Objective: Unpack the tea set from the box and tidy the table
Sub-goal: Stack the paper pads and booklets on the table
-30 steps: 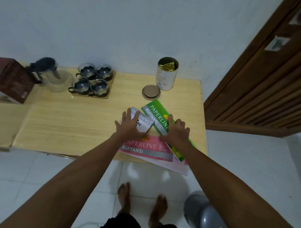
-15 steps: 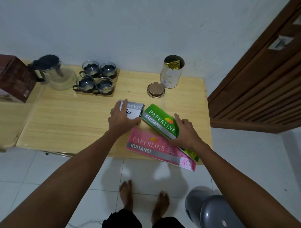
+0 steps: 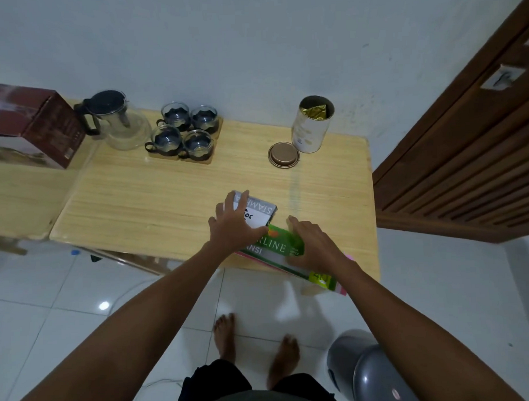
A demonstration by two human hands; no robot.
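Observation:
The glass teapot (image 3: 116, 123) and several glass cups on a wooden tray (image 3: 209, 158) stand at the table's far left, beside the brown box (image 3: 32, 124). My left hand (image 3: 232, 227) lies fingers-spread over a small white box (image 3: 262, 214) and grips it from above. My right hand (image 3: 316, 246) holds a green receipt book (image 3: 278, 245) down on a pink receipt book (image 3: 344, 289), which hangs over the table's near edge. The white box touches the far edge of the green book.
An open tin can (image 3: 313, 123) with gold foil inside stands at the far right, its round lid (image 3: 283, 155) lying beside it. A wooden door (image 3: 465, 151) is to the right. A grey bin (image 3: 362, 374) is on the tiled floor by my bare feet.
My right hand has turned the green book and laid it squarely on the pink one. My left hand has slid the white box right, up against them.

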